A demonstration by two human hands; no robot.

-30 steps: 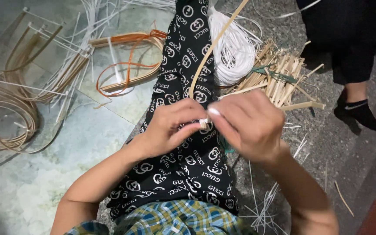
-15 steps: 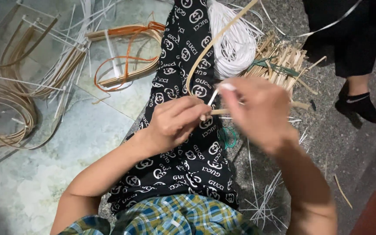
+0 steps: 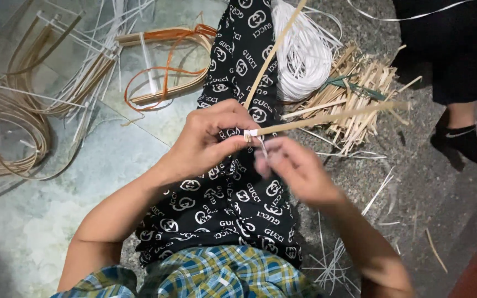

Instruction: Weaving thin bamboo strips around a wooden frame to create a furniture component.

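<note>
My left hand (image 3: pixel 208 142) pinches the crossing of two tan bamboo strips (image 3: pixel 327 117) above my black patterned trouser leg (image 3: pixel 233 193). One strip runs up and away, the other points right. A white plastic strand (image 3: pixel 254 134) is wrapped around the crossing. My right hand (image 3: pixel 293 168), blurred with motion, sits just below and right of the joint, fingers closed on the end of the white strand.
A coil of white strand (image 3: pixel 305 55) and a pile of short bamboo sticks (image 3: pixel 360 99) lie to the right. Bent cane loops (image 3: pixel 12 121) and orange-banded strips (image 3: pixel 161 77) lie left on the floor. Another person's black-socked foot (image 3: pixel 465 144) stands at the right.
My right hand has dropped from above the joint to below it, pulling the white strand down. The second bamboo strip now sticks out to the right.
</note>
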